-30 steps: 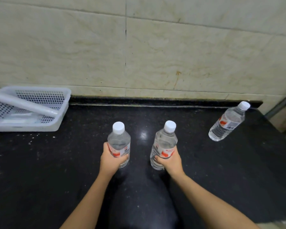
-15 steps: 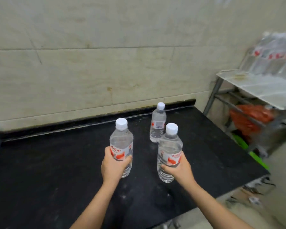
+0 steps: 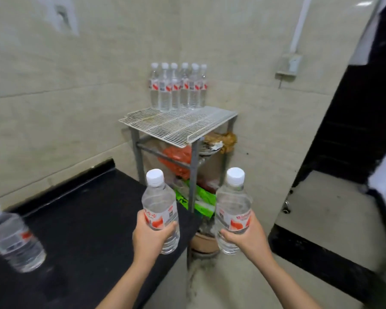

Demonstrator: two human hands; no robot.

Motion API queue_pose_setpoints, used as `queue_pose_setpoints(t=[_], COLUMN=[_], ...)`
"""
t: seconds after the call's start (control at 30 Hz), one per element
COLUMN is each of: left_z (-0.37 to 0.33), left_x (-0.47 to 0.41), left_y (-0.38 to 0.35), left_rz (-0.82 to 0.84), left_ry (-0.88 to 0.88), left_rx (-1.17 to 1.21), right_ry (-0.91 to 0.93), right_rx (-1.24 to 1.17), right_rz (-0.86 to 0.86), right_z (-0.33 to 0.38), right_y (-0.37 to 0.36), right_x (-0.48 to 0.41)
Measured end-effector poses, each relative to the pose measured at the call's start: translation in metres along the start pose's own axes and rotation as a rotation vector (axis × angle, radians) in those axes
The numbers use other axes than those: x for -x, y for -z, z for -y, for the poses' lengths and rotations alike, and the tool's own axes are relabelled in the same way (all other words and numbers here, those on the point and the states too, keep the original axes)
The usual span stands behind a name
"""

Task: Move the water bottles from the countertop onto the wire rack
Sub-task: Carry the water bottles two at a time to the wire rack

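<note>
Your left hand (image 3: pixel 149 238) curls round the left bottle (image 3: pixel 158 201) at its label, your right hand (image 3: pixel 249 239) round the right bottle (image 3: pixel 232 201); the wire rack (image 3: pixel 178 126) is at twelve o'clock.

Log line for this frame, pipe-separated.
phase: carry | left hand: grips left bottle | right hand: grips right bottle | wire rack: rack bottles clustered at back, front bare | countertop: one countertop bottle standing

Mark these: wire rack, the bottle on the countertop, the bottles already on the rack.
wire rack (image 3: pixel 178 127): head view, bare front of top grid.
countertop bottle (image 3: pixel 15 240): head view, label on its body.
racked bottles (image 3: pixel 184 85): head view, label of a middle bottle.
</note>
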State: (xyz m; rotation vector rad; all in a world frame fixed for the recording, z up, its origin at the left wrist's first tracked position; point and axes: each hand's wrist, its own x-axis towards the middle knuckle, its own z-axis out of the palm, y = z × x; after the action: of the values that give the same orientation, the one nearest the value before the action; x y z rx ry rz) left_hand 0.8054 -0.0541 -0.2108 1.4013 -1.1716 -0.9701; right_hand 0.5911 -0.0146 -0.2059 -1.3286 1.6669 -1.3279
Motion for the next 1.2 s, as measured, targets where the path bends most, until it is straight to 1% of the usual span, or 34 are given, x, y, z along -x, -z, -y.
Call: queue_pose_setpoints(t=[0.13, 0.23, 0.33, 0.43, 0.53, 0.7, 0.83, 0.93, 1.07, 1.2], left_z=[-0.028, -0.056, -0.091, -0.128, -0.155, -0.174, -0.169, -0.165, -0.156, -0.146], left_x=[-0.024, -0.053, -0.096, -0.152, -0.21, -0.277, -0.314, -0.335, -0.357, -0.378], left_y=[-0.059, -0.098, -0.135, -0.168, -0.195, -0.217, -0.216, -0.213, -0.209, -0.203], left_rz=[0.078, 0.09, 0.09, 0.071, 0.063, -0.016, -0.093, -0.189, -0.322, -0.432], left_ry=[-0.085, -0.191, -0.294, -0.359, -0.395, -0.43, -0.415, -0.362, -0.306, -0.281], left_rx=[0.032, 0.088, 0.182, 0.257, 0.284, 0.264, 0.211, 0.197, 0.119, 0.081], right_ry=[0.008, 0.036, 0.072, 0.134, 0.173, 0.207, 0.241, 0.267, 0.317, 0.368], right_rx=[-0.016, 0.006, 0.011, 0.019, 0.013, -0.028, -0.094, -0.16, -0.241, -0.291], right_rz=[-0.117, -0.194, -0.269, -0.29, -0.299, -0.297, -0.245, -0.188, -0.049, 0.139], right_z=[-0.008, -0.012, -0.008, 0.005, 0.012, 0.012, 0.016, 0.025, 0.045, 0.062], right_y=[0.054, 0.08, 0.101, 0.114, 0.118, 0.113, 0.104, 0.092, 0.062, 0.021], right_x=[-0.027, -0.056, -0.107, -0.174, -0.239, -0.314, -0.373, -0.42, -0.492, -0.557])
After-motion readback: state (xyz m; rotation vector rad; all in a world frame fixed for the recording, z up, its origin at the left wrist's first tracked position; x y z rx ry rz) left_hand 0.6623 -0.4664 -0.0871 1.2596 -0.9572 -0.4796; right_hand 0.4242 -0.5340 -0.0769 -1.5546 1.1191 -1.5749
